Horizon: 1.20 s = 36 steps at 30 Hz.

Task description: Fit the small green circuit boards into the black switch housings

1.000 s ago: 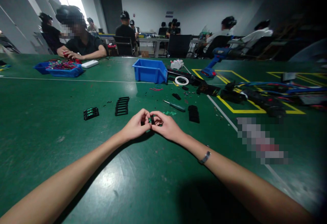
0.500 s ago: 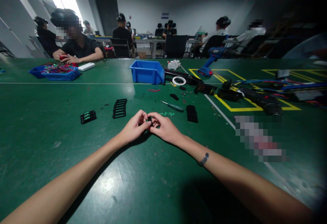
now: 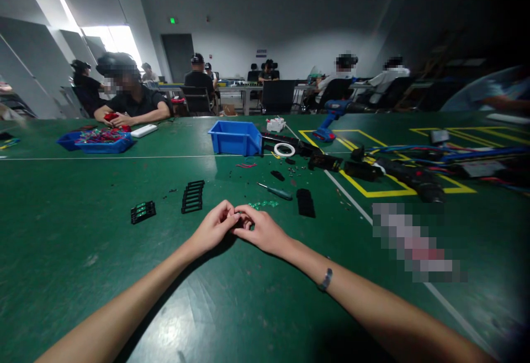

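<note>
My left hand (image 3: pixel 216 227) and my right hand (image 3: pixel 263 231) meet at the fingertips, low over the green table. Both are closed in a pinch around a small black part, which the fingers almost wholly cover now. Just beyond the right hand lie small green circuit boards (image 3: pixel 265 204) and a screwdriver (image 3: pixel 275 191). A black ladder-like frame (image 3: pixel 192 196) rests left of my hands, and farther left sits a black holder (image 3: pixel 143 212) with green boards in it. To the right is a stack of flat black pieces (image 3: pixel 305 203).
Farther back stand a blue bin (image 3: pixel 235 138), a white tape roll (image 3: pixel 284 149) and a blue cordless drill (image 3: pixel 331 120). Black tools and cables (image 3: pixel 414 175) spread rightward. Blue trays of wires (image 3: pixel 105 141) lie before a person (image 3: pixel 136 101) across the table.
The whole view has tilted up, so the table things sit lower in the picture. The black part that showed between my fingertips is now mostly covered; my hands stay together.
</note>
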Tool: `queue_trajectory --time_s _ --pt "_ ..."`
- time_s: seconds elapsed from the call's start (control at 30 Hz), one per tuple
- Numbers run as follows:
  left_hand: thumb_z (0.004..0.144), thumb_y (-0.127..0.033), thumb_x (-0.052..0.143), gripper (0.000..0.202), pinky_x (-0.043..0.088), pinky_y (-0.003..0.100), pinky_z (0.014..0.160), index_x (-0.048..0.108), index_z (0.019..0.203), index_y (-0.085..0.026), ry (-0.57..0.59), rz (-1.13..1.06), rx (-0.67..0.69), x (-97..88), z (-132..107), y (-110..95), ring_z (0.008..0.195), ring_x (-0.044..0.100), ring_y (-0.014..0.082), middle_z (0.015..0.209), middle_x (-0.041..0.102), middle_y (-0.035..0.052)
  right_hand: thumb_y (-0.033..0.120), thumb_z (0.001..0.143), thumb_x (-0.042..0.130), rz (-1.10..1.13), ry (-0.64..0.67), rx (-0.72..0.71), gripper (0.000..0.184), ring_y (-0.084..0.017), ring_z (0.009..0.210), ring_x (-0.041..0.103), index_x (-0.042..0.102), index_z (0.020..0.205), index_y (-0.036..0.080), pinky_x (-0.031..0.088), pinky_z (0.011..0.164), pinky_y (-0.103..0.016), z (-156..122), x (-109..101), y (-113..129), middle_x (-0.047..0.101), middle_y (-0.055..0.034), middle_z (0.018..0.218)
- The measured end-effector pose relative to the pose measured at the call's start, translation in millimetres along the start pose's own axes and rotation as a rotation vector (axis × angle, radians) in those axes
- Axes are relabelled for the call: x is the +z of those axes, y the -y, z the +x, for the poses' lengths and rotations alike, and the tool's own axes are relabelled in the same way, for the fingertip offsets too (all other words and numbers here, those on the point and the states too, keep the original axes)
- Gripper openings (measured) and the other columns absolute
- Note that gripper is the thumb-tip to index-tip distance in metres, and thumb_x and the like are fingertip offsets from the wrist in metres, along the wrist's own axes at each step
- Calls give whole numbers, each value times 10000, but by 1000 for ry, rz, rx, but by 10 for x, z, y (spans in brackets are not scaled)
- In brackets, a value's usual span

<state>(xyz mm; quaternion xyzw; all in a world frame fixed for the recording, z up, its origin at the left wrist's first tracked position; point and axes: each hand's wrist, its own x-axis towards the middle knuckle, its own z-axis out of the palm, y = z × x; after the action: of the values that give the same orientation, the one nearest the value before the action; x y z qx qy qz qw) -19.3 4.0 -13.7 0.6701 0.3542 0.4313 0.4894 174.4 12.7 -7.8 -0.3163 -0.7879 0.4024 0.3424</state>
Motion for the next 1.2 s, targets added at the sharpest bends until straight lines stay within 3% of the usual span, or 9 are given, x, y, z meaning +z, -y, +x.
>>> queue_trajectory --time_s 0.33,0.7,1.2 --pt "984 -462 579 301 342 237 649 503 886 -187 -94 85 12 45 -9 11 716 446 135 786 498 -21 223 876 698 -20 -15 0 317 -117 679 579 632 1184 201 455 634 -224 14 -2 35 654 20 815" --pt "953 -510 605 351 377 246 657 522 836 -189 -106 98 -59 24 12 -7 721 471 152 769 508 -13 168 830 702 41 -16 27 308 -125 673 565 658 1131 216 440 627 -233 13 -17 76 639 24 801" --pt "918 -569 639 408 322 204 526 526 847 -183 -197 90 -149 92 3 -14 583 413 105 698 484 -39 147 825 679 162 -32 8 304 -107 631 512 687 1125 198 382 578 -219 54 8 -27 613 30 756"
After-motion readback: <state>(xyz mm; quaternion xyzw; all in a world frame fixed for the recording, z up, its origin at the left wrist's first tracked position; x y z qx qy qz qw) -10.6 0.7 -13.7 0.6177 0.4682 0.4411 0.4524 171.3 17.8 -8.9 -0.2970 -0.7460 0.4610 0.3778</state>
